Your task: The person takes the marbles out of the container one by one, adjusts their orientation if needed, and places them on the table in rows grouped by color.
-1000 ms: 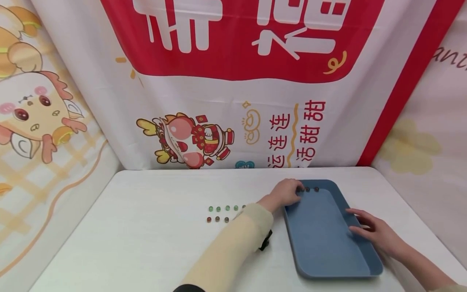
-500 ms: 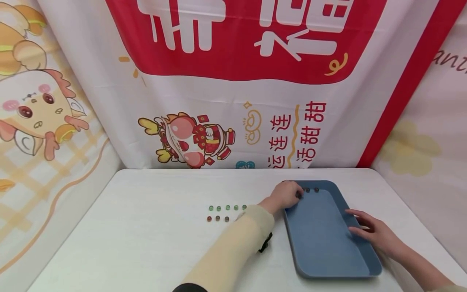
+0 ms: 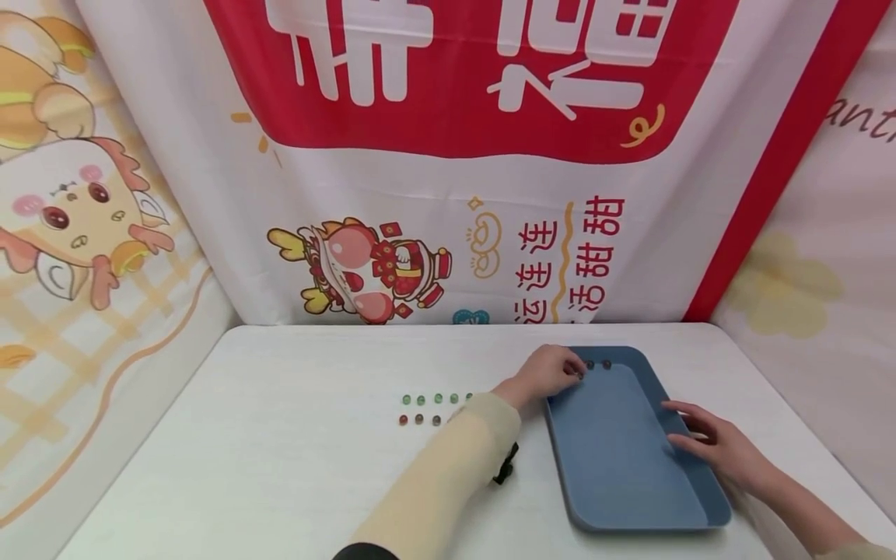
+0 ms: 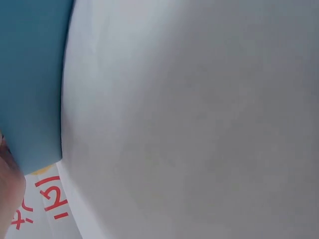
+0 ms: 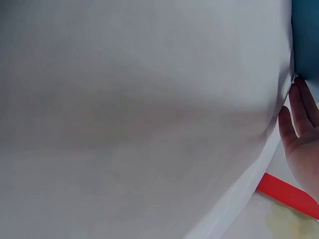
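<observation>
My left hand [image 3: 551, 372] reaches over the far left corner of a blue tray [image 3: 633, 459]. Its thumb and fingers pinch a small dark marble [image 3: 580, 376] just above the tray floor, partly hidden by the fingertips. Right beside it, two dark brown marbles [image 3: 598, 365] lie along the tray's far wall. At the tray's right side, my right hand [image 3: 721, 447] holds the rim, its thumb and a finger over the edge. In the right wrist view, other fingers [image 5: 300, 107] lie along the outer wall.
Left of the tray, green marbles [image 3: 438, 398] form a row on the white table [image 3: 266, 451], with a row of red and brown marbles [image 3: 419, 419] nearer me. My left sleeve [image 3: 448, 470] hides the right ends. Printed cloth [image 3: 448, 179] hangs behind the table.
Over the last second, my left hand has shifted slightly within the tray's corner, with a dark marble coming into sight at its fingertips. My right hand stays at the rim.
</observation>
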`<state>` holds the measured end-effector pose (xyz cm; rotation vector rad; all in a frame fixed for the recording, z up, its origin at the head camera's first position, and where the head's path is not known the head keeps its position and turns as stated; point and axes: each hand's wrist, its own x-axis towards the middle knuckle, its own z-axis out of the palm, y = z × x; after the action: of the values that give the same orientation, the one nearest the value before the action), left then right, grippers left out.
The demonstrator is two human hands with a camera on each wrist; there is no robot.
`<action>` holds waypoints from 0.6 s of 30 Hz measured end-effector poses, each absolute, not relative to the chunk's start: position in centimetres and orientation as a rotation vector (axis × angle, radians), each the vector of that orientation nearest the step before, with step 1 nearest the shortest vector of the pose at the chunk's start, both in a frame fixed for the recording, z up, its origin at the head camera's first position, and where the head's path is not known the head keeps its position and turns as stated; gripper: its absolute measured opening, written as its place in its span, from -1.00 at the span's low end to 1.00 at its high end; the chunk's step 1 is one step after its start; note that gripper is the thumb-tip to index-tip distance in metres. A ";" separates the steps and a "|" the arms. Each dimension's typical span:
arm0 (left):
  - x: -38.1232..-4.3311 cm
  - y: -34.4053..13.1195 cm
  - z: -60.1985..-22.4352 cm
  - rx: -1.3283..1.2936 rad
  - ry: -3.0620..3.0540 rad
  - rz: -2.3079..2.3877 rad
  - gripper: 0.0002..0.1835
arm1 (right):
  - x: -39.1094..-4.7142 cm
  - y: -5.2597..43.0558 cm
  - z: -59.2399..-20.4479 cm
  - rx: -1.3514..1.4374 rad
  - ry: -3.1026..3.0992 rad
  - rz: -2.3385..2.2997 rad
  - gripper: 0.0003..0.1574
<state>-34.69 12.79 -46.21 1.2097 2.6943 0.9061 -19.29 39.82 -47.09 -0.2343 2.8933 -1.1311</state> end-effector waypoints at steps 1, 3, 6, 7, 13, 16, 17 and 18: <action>-34.7 12.6 -46.1 1.209 2.663 0.965 -0.84 | -19.3 39.8 -47.1 -0.234 2.894 -1.129 -0.27; -34.7 12.2 -45.9 1.204 2.617 1.056 -0.83 | -19.4 39.7 -47.1 -0.239 2.898 -1.127 -0.27; -34.6 11.6 -45.7 1.206 2.565 1.149 -0.83 | -19.5 39.6 -47.2 -0.231 2.895 -1.132 -0.26; -34.6 11.5 -45.7 1.211 2.559 1.163 -0.83 | -19.4 39.5 -47.2 -0.219 2.895 -1.133 -0.26; -34.3 9.9 -45.0 1.256 2.543 1.196 -0.82 | -19.2 39.5 -47.4 -0.244 2.922 -1.108 -0.29; -33.9 8.8 -44.3 1.270 2.512 1.223 -0.79 | -19.2 39.7 -47.4 -0.239 2.920 -1.096 -0.29; -33.8 8.4 -44.1 1.270 2.499 1.233 -0.78 | -19.2 39.7 -47.4 -0.231 2.919 -1.095 -0.29; -33.6 8.1 -44.0 1.268 2.485 1.246 -0.78 | -19.2 39.8 -47.3 -0.234 2.912 -1.094 -0.28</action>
<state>-33.64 8.07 -43.95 1.2678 2.4847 1.2461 -19.23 39.75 -47.31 -0.2342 2.9118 -1.0941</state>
